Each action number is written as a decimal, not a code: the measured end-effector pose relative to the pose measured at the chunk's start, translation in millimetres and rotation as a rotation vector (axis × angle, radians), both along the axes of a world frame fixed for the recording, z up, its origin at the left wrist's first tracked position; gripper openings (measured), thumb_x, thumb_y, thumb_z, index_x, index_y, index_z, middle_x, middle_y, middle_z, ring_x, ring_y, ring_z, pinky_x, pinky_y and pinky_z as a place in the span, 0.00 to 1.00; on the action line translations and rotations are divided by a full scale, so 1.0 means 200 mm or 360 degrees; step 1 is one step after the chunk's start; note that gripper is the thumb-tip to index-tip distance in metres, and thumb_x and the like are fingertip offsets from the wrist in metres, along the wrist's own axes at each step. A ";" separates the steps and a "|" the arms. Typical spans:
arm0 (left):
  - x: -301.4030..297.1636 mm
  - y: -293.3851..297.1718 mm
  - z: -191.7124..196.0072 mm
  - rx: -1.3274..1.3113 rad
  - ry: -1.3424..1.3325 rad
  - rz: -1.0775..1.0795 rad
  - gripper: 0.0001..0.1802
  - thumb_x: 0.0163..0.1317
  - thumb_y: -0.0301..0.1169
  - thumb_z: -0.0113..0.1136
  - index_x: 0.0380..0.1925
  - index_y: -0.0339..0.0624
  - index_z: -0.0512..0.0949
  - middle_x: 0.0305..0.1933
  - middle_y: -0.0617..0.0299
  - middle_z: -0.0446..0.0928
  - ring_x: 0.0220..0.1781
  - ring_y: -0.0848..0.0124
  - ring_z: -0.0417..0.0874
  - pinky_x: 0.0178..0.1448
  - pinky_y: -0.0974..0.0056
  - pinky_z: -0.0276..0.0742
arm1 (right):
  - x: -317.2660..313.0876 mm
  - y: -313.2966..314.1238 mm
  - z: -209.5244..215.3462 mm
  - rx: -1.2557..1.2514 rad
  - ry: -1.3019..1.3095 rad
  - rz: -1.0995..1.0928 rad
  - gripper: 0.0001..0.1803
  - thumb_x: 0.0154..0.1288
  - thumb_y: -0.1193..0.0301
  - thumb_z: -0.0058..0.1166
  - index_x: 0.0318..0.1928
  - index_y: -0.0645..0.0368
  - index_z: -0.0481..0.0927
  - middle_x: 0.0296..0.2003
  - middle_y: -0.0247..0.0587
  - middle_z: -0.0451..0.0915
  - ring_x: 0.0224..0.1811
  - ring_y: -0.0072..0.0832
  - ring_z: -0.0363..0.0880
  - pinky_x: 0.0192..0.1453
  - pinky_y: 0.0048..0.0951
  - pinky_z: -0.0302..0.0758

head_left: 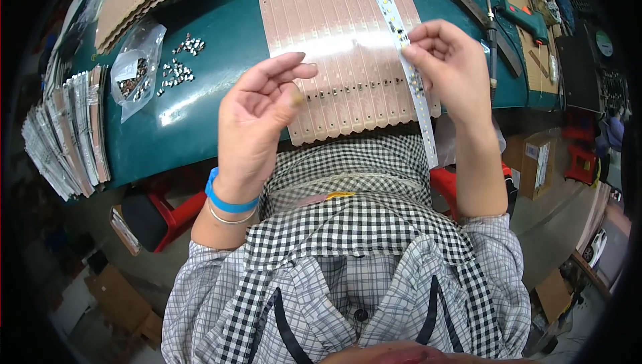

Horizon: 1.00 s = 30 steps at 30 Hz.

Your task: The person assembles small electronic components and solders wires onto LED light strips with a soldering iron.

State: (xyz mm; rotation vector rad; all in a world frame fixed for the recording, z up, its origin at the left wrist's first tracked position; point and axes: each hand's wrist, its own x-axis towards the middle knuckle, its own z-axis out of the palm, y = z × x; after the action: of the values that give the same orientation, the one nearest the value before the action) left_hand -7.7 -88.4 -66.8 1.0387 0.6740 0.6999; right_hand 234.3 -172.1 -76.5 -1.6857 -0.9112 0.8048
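In the head view, the right hand (445, 60) pinches a narrow white light strip (416, 90) between thumb and fingertips, gripping it by its long sides, probably so that the small parts on its face stay mostly uncovered. The strip slants across the right part of a pink ridged sheet (321, 43), its lower end reaching past the near edge in front of the checked apron (348, 227). The left hand (261, 100) is loosely curled, thumb apart from the fingertips, with nothing visible in its grasp; it is over the sheet's left side, and whether it touches cannot be told. The sheet lies flat straight ahead of the person, seemingly so both hands reach it easily, with a row of small parts (341, 91) across it. To the left on the green table (190, 138), loose metal pieces (177, 75) lie spread beside an open plastic bag (137, 73), perhaps for easy picking, near stacked strips (70, 133). A soldering iron (492, 36) and a glue gun (527, 22) rest at the right, apparently kept off the sheet.
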 end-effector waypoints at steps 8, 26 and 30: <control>-0.06 0.06 -0.02 0.0074 -0.0004 -0.0145 0.17 0.74 0.33 0.52 0.53 0.31 0.78 0.28 0.67 0.73 0.27 0.84 0.61 0.30 0.77 0.57 | 0.10 0.18 -0.07 -0.0342 -0.0076 0.0161 0.10 0.61 0.76 0.63 0.42 0.65 0.79 0.24 0.29 0.79 0.18 0.11 0.70 0.19 0.14 0.66; -0.01 0.09 0.01 0.0509 0.0248 -0.0144 0.14 0.75 0.32 0.50 0.53 0.36 0.76 0.27 0.68 0.71 0.22 0.84 0.61 0.26 0.76 0.55 | 0.11 0.17 -0.09 -0.0285 -0.0836 0.0079 0.09 0.56 0.70 0.66 0.35 0.61 0.84 0.28 0.45 0.84 0.31 0.37 0.84 0.39 0.35 0.79; 0.07 0.10 0.05 0.0771 0.0497 -0.0155 0.15 0.73 0.27 0.51 0.56 0.35 0.76 0.26 0.69 0.71 0.24 0.83 0.64 0.30 0.75 0.62 | 0.17 0.11 -0.08 -0.0030 -0.1115 0.0002 0.09 0.57 0.71 0.65 0.37 0.60 0.84 0.31 0.45 0.83 0.33 0.39 0.84 0.40 0.36 0.79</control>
State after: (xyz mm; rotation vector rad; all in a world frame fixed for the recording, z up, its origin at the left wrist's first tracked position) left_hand 6.0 -69.3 -57.4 1.6405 0.7320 0.6354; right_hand 267.5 -150.7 -92.5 -2.0193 -1.3697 0.2015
